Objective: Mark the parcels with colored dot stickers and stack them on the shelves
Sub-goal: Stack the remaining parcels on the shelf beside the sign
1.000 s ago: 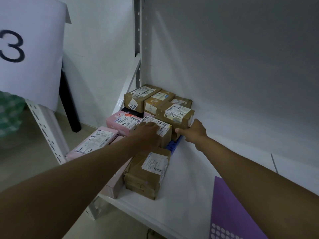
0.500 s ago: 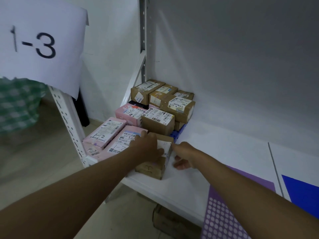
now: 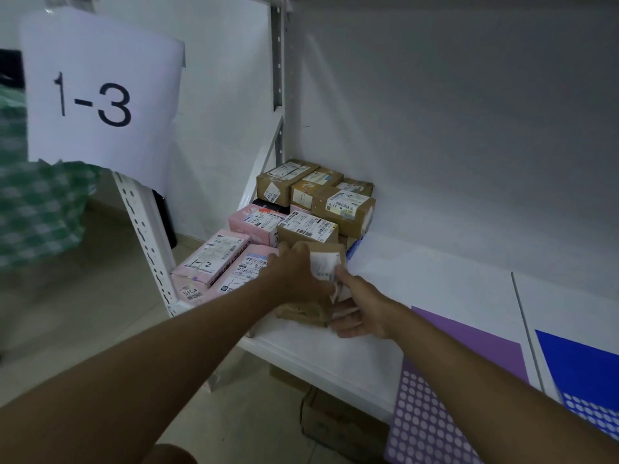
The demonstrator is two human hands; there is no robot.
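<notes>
On the white metal shelf [image 3: 435,283], head view: left hand [image 3: 294,276] curls over a brown cardboard parcel [image 3: 304,309] with crinkled white label, right hand [image 3: 360,313] grasps its right side. Parcel sits at the shelf's front edge, touching pink glossy boxes [image 3: 214,259] and taped cardboard parcels [image 3: 341,209] behind. Flat purple sticker sheet [image 3: 445,396] and blue sheet [image 3: 582,373] lie right; bare shelf between.

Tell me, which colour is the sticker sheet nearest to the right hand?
Purple sticker sheet, seen in the head view.
</notes>
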